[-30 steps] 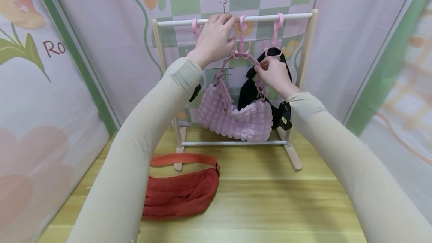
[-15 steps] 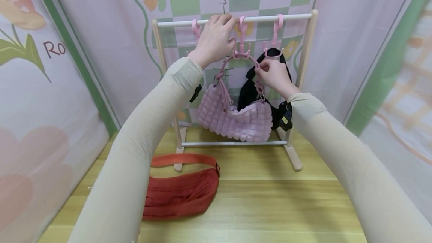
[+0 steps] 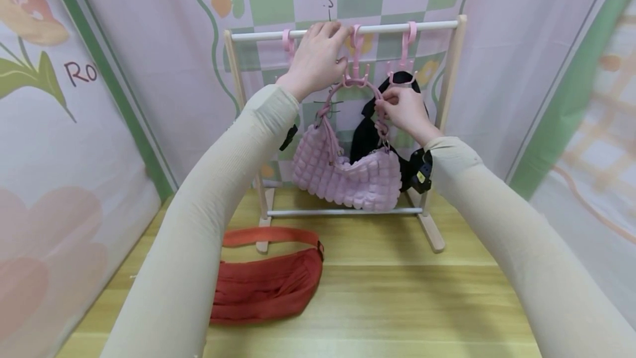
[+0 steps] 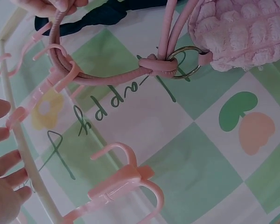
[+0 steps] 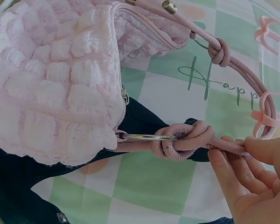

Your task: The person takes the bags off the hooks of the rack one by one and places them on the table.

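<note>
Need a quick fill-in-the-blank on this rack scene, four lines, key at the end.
1. The pink bag hangs by its strap, pinched by the right hand, from the ____ of three pink hooks.
2. The black bag hangs from the hook on the person's far ____.
3. The left hand is at the top rail, whose colour is ____.
4. The red bag lies on the wooden table; the count of hands touching it is ____.

Missing words: middle; right; white; zero.
</note>
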Available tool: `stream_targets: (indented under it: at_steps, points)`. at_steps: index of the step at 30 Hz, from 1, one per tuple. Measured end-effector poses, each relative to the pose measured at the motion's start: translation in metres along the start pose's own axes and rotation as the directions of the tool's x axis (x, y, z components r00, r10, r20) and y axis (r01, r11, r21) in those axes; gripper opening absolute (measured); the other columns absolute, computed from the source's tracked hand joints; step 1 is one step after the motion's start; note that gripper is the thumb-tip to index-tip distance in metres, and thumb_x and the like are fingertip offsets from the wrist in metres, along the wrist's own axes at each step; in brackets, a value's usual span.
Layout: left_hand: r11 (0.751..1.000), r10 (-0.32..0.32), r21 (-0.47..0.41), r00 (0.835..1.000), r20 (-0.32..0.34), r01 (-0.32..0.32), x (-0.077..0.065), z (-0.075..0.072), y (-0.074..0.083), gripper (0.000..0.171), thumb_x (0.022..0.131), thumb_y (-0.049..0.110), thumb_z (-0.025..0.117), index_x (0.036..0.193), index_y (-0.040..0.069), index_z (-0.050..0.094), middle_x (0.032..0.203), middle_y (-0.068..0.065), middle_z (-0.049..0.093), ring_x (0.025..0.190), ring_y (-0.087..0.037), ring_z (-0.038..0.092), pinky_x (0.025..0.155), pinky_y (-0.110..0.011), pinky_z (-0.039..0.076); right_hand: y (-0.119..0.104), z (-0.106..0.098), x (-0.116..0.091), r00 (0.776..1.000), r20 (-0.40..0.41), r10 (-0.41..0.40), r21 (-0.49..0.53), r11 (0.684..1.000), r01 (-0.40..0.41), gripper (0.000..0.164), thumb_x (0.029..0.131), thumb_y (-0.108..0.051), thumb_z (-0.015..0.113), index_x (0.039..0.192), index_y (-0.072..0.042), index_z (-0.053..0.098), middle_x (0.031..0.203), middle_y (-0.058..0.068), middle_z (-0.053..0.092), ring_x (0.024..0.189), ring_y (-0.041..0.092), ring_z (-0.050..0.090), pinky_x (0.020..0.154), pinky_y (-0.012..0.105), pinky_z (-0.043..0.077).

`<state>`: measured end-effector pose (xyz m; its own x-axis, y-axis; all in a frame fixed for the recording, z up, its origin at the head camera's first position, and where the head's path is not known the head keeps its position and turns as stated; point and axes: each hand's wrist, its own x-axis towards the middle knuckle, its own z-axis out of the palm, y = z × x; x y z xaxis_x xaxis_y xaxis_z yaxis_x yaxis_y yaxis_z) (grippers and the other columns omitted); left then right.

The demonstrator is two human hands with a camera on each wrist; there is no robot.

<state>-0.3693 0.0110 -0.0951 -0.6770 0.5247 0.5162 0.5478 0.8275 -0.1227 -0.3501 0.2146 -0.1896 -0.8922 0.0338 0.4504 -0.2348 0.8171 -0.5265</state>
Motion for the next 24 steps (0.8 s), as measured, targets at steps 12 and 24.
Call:
stream_targets:
  at_steps: [12, 24]
  points:
    - [1.0, -0.01, 0.006, 1.0, 0.018, 0.01, 0.0009, -0.0002, 0.0001, 0.058, 0.096, 0.031, 0.042, 0.15, 0.023, 0.024, 0.156, -0.005, 0.024, 0.144, -0.024, 0.019, 0.12, -0.035, 0.007, 0.001, -0.0013, 0.0028, 1.0, -0.019, 0.008, 0.046, 0.999, -0.007, 0.03, 0.095, -0.025, 0.057, 0.11, -0.002, 0.067, 0.106, 0.017, 0.07, 0.077, 0.016, 0.071, 0.075, 0.027, 0.055]
    - [1.0, -0.004, 0.012, 1.0, 0.017, 0.004, 0.0018, 0.0001, 0.0002, 0.058, 0.096, 0.03, 0.043, 0.15, 0.021, 0.025, 0.156, -0.006, 0.024, 0.144, -0.024, 0.019, 0.119, -0.035, 0.007, 0.0009, -0.0054, 0.005, 0.999, -0.044, 0.017, 0.066, 0.998, -0.014, 0.028, 0.094, -0.024, 0.058, 0.107, -0.002, 0.068, 0.105, 0.016, 0.07, 0.062, -0.007, 0.058, 0.077, 0.023, 0.054]
